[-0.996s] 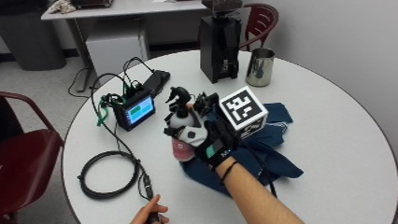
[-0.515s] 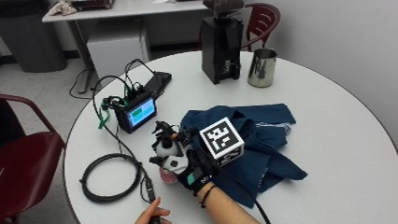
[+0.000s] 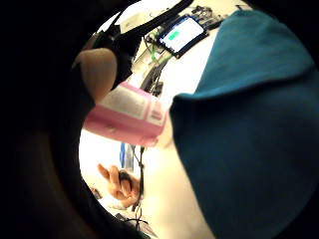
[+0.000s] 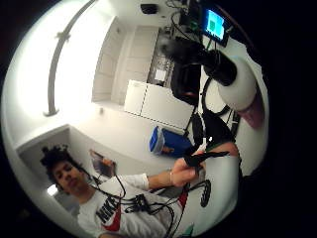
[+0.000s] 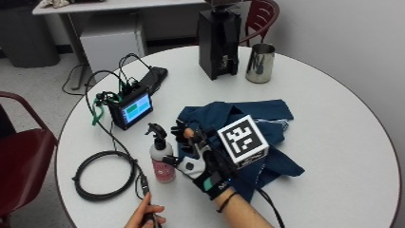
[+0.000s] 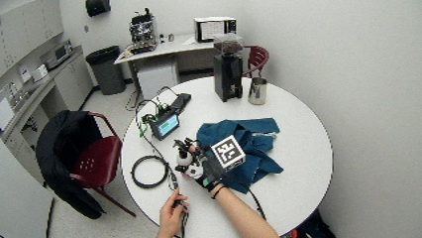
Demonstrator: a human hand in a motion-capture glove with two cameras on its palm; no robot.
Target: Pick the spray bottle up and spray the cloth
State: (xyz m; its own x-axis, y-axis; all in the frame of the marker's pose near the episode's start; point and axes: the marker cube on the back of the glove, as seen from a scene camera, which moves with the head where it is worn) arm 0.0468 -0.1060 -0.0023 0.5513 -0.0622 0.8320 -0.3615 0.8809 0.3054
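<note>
Black-gloved right hand (image 5: 201,168) at lower centre, grip clamped on pink-and-white plastic spray bottle (image 5: 161,164) with black trigger, beside crumpled teal cloth (image 5: 253,118) on round white surface (image 5: 342,142)

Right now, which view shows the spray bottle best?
The outside view: the whole spray bottle stands on the table beside the cloth, against the gloved hand. The wide view shows it small; the palm views show only its body or nozzle.

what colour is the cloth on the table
Dark teal blue cloth, clearest in the outside view.
</note>
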